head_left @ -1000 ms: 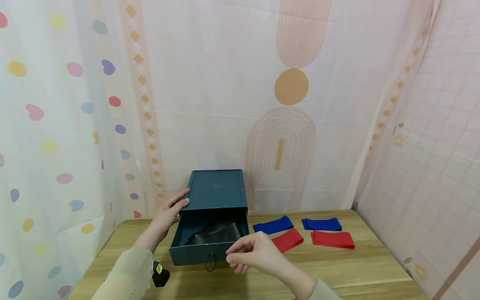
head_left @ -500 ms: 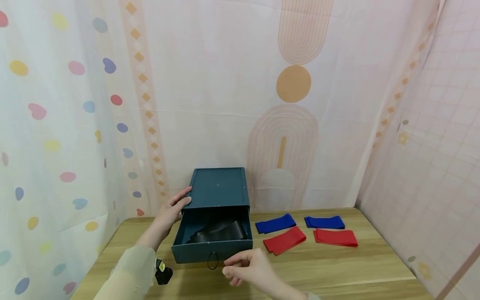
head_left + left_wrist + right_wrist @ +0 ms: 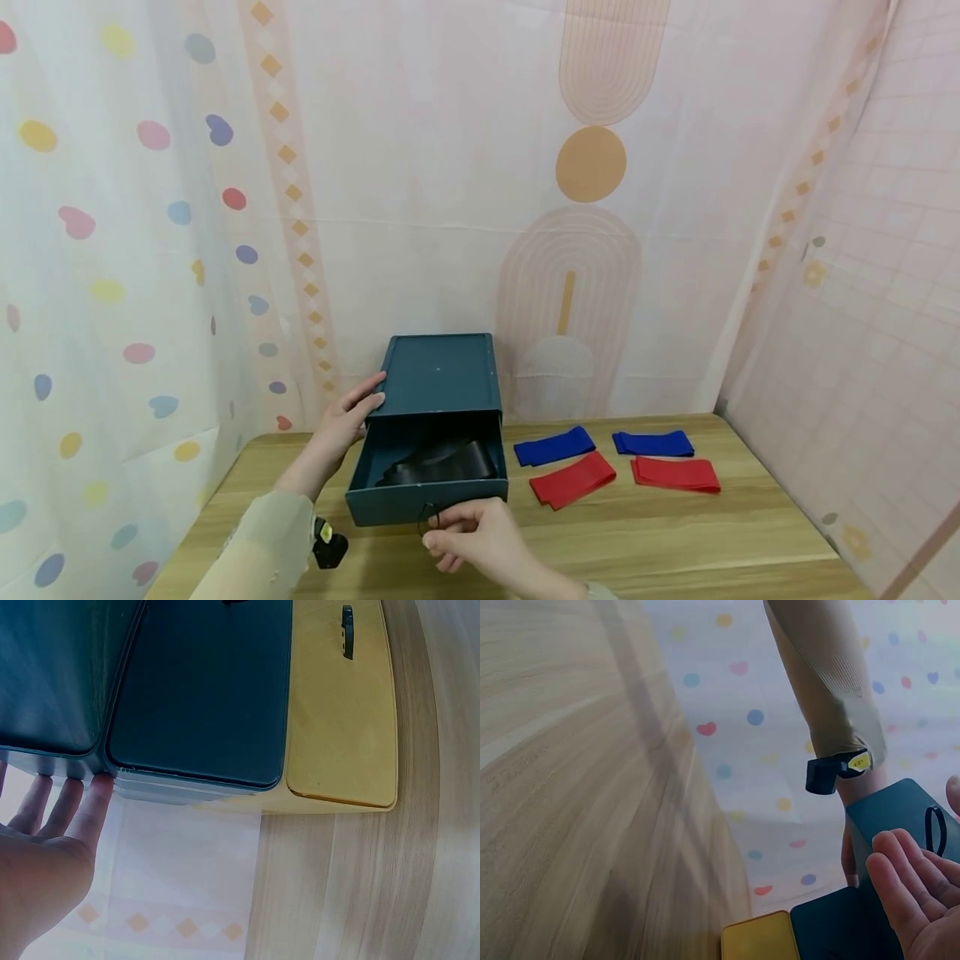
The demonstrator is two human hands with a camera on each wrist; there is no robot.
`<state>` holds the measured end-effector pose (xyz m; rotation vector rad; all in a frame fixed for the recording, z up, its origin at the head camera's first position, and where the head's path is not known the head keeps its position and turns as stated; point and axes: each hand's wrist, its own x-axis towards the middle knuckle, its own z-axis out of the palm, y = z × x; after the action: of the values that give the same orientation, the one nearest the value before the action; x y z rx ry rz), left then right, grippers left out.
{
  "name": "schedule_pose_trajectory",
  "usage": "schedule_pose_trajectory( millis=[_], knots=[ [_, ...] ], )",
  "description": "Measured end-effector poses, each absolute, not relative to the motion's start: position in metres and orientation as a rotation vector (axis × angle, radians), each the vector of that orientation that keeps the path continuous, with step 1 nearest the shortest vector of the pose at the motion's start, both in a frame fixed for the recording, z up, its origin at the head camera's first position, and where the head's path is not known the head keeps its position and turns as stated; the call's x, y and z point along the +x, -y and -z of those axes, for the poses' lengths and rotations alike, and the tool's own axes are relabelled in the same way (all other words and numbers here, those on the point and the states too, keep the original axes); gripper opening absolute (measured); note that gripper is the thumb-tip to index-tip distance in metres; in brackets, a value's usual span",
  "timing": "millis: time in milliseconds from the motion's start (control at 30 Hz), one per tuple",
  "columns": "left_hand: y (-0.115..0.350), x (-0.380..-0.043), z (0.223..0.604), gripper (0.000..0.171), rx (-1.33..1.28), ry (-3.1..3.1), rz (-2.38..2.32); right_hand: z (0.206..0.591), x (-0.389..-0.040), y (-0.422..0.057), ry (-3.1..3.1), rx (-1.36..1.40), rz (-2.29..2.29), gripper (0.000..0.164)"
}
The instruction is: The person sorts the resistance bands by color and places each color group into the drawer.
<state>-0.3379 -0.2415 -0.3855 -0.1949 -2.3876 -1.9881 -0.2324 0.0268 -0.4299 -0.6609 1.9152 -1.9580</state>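
Right hand (image 3: 483,542): grip at the drawer front, thumb and fingertips set on either side of a black loop handle (image 3: 928,827). The right wrist view shows a gap between thumb and fingers, so no pinch is established; the head view is too coarse to rule out light contact. Left hand (image 3: 337,429): fingers extended, resting along the left side of the teal drawer unit (image 3: 438,375), nothing gripped.

The loop hangs from the front panel of the upper drawer (image 3: 397,507), which stands partway out of the unit. Assessment: the loop appears thin and pliant, best taken at its lower bend; the drawer looks stiff and fairly light, and would likely track straighter with the casing steadied.

Inside the drawer lies a black band (image 3: 442,465), seemingly soft, smooth and not fragile. Below, the left wrist view shows a second teal drawer (image 3: 199,697), then a yellow drawer (image 3: 341,712) next to the bench (image 3: 637,542).

To the unit's right, two folded blue bands (image 3: 555,447) lie behind two red bands (image 3: 677,474).
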Motion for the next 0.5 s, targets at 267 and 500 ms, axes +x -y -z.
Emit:
schedule_pose_trajectory(
  millis=[267,500],
  knots=[
    [0.2409,-0.3380,0.3866,0.057,-0.197,2.382,1.971,0.4278,-0.2328,-0.0209,-1.878,-0.657,1.991,0.024],
    [0.2415,-0.3385,0.3868,0.056,-0.191,2.386,1.981,0.4285,-0.2336,-0.0191,-1.883,-0.671,2.003,0.022]
  ],
)
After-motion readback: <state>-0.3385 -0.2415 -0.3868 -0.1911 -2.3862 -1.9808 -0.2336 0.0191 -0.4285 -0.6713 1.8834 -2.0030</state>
